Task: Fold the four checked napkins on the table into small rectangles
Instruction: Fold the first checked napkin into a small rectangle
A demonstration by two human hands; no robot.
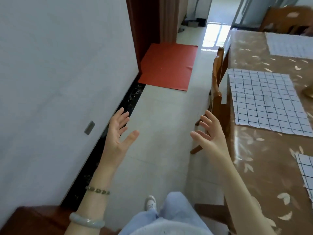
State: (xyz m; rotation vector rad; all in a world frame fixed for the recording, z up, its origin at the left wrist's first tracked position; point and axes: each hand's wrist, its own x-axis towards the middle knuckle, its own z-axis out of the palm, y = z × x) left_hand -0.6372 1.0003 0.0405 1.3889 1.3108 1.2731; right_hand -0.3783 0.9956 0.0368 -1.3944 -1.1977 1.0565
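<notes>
nothing looks folded yet — three checked napkins show, all flat on the table (250, 150) along the right of the frame: one mid right (267, 100), one upper right (289, 45), one at the lower right edge (306, 173); the fourth is out of view. left hand (116, 134) and right hand (211, 134) hang over the floor tiles, fingers spread, holding nothing. brown leaf-print cover, white wall on the left, red mat (167, 67) further up.

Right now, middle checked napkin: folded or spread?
Spread. The middle napkin lies flat on the table, full grid showing, no visible folds.
</notes>
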